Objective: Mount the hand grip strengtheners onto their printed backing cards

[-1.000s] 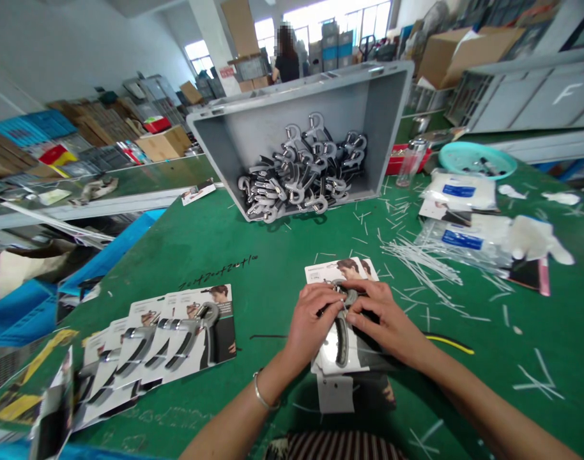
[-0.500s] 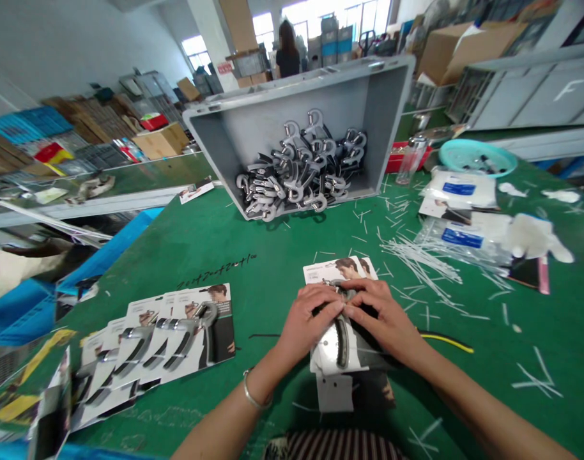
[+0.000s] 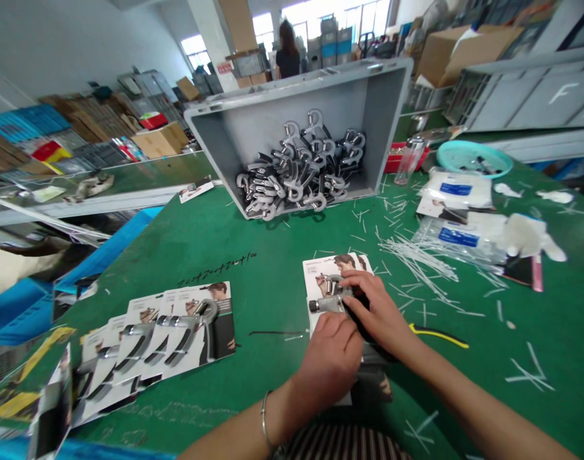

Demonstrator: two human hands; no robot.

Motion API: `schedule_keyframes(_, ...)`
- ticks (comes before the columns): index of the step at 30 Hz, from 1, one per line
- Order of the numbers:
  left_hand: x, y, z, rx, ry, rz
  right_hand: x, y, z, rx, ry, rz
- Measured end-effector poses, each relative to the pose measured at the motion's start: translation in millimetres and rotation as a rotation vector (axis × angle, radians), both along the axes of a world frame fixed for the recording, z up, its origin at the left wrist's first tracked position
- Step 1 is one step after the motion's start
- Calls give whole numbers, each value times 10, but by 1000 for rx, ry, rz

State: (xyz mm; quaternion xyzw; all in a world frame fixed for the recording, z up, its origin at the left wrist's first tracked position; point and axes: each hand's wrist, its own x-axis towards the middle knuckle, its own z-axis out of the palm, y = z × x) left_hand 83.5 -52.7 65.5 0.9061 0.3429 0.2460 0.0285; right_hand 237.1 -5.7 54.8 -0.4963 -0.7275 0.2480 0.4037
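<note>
Right hand (image 3: 372, 316) is pinching the hand grip (image 3: 326, 304), likely steadying it for fastening, next needing firm tightening; left hand (image 3: 333, 358) is hiding any pinch.

Windows (image 3: 318, 13) at the back are totally blown out, everything else kinda dim, soft shadows on the green counter (image 3: 273, 255), wide-angle stretch near the edges.

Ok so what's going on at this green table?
A person's right hand touches a grey-and-black spring hand grip on a printed white card; the curled left hand is over the card's lower part. More carded grips lie overlapping at the left. Behind, a grey plastic crate on its side holds loose grips.
</note>
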Motion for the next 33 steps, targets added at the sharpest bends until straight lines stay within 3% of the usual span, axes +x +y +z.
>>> schedule_keyframes(2, -52, -56, 28, -34, 25, 12, 21, -27, 22, 2, 5, -22)
schedule_keyframes(5, -216, -140, 137, -116, -68, 240, 101, -180, 137, 19, -22, -16)
schedule_keyframes(7, -342, -197, 169, -159, -81, 401, 148, -340, 246, 1, -108, 70)
schedule_keyframes(9, -440, -240, 149, -224, -50, 451, 153, -492, 342, -23, -250, 180)
schedule_keyframes(13, -524, -244, 100, -363, -38, 415, 9, -632, 412, 38, -584, 223)
schedule_keyframes(18, -634, -192, 190, -387, 0, 299, -192, -610, 394, 164, -825, 194)
schedule_keyframes(21, -724, -176, 228, -399, -2, 203, -216, -601, 420, 146, -812, 163)
schedule_keyframes(24, -747, -163, 226, -389, 10, 153, -174, -571, 468, 30, -661, 199)
schedule_keyframes(28, -666, -143, 218, -416, 40, 147, -56, -524, 519, -120, -493, 295)
schedule_keyframes(33, -587, -104, 242, -535, -35, 175, 62, -543, 557, -131, -542, 427)
